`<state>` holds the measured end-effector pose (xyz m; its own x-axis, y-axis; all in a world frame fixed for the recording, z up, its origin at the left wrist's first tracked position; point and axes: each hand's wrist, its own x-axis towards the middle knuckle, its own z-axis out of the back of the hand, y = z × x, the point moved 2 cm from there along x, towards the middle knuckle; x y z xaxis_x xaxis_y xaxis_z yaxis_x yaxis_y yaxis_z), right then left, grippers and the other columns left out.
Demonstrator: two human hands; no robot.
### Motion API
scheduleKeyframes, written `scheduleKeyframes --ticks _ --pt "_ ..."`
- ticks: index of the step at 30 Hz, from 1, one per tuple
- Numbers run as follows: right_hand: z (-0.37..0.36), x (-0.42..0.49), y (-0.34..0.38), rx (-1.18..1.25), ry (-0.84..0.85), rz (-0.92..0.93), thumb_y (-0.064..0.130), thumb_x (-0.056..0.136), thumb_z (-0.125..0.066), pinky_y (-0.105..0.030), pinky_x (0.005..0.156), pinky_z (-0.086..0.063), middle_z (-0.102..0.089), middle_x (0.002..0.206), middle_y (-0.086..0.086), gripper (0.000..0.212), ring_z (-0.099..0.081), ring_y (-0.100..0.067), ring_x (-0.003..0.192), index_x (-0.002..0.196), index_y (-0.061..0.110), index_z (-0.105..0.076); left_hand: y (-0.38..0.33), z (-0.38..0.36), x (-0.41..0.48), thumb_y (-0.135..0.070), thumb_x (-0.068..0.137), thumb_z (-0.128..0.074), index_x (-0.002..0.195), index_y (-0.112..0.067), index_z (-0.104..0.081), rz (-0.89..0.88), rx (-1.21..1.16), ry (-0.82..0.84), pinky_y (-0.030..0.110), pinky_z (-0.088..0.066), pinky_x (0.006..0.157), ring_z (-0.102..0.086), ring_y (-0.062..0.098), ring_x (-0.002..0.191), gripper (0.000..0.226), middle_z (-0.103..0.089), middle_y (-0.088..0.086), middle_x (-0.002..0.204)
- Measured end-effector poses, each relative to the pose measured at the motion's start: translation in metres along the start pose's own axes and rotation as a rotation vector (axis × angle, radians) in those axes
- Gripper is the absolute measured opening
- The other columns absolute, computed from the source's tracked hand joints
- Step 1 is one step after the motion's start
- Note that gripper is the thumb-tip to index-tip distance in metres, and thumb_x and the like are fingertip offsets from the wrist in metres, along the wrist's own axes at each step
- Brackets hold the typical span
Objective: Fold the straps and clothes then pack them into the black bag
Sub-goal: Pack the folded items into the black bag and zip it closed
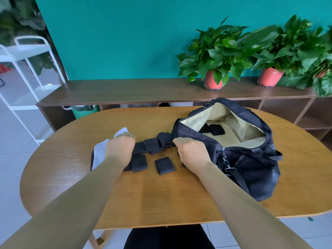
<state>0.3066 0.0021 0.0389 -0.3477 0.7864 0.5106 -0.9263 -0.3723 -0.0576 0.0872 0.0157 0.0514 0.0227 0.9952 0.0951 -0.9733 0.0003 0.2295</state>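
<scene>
The left hand [120, 148] curls its fingers into the white cloth [100, 150]. The right hand [192, 150] bends its fingers at the black bag [251, 159] edge, and I cannot tell whether they grip. Folded straps [139, 163] lie between the hands on the surface [161, 194], and two more sit inside the open bag.

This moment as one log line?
left hand grips white cloth | right hand at folded strap | black bag open, straps inside

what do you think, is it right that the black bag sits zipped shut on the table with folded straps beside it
Not zipped shut: the head view shows the black bag open, its beige lining exposed. It sits on the table with folded straps beside it.
</scene>
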Motion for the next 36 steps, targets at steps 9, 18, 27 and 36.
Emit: scheduleKeyframes --ticks 9,18,27,36 --pt "-0.009 -0.004 -0.001 -0.01 0.001 0.01 -0.009 0.041 -0.075 -0.017 0.042 0.003 -0.022 0.056 0.008 0.042 -0.02 -0.013 0.045 0.056 0.016 -0.045 0.0 -0.05 -0.017 -0.005 0.088 -0.046 0.112 -0.017 -0.053 -0.009 0.0 0.166 0.027 -0.044 0.065 -0.05 0.018 0.11 0.028 -0.05 -0.001 0.116" --pt "0.003 0.004 -0.005 0.011 -0.127 0.001 -0.01 0.048 -0.067 -0.018 0.043 -0.002 -0.035 0.051 0.003 0.034 -0.022 -0.014 0.049 0.059 0.014 -0.046 0.004 -0.043 -0.008 -0.026 0.083 -0.047 0.096 -0.026 -0.055 -0.01 -0.001 0.135 0.031 -0.037 0.082 -0.046 0.017 0.111 0.015 -0.049 -0.004 0.113" --pt "0.026 -0.001 -0.058 -0.07 -0.264 -0.113 -0.007 0.056 -0.066 -0.018 0.043 -0.019 -0.046 0.052 0.003 0.022 -0.044 -0.017 0.045 0.066 0.011 -0.059 -0.067 0.014 0.016 -0.028 0.095 -0.04 0.141 -0.019 -0.032 -0.205 -0.154 -0.057 0.05 -0.014 0.117 -0.01 0.021 0.147 0.047 -0.017 0.006 0.159" --pt "0.001 -0.015 -0.136 -0.148 0.019 -0.367 -0.011 0.026 -0.079 -0.013 0.042 -0.002 -0.023 0.045 0.003 0.055 -0.014 -0.021 0.042 0.053 0.017 -0.04 -0.151 0.039 0.05 0.002 0.084 -0.039 0.152 -0.021 -0.005 -0.606 -0.202 -0.143 0.049 0.006 0.118 0.015 0.016 0.146 0.079 0.004 -0.001 0.161"
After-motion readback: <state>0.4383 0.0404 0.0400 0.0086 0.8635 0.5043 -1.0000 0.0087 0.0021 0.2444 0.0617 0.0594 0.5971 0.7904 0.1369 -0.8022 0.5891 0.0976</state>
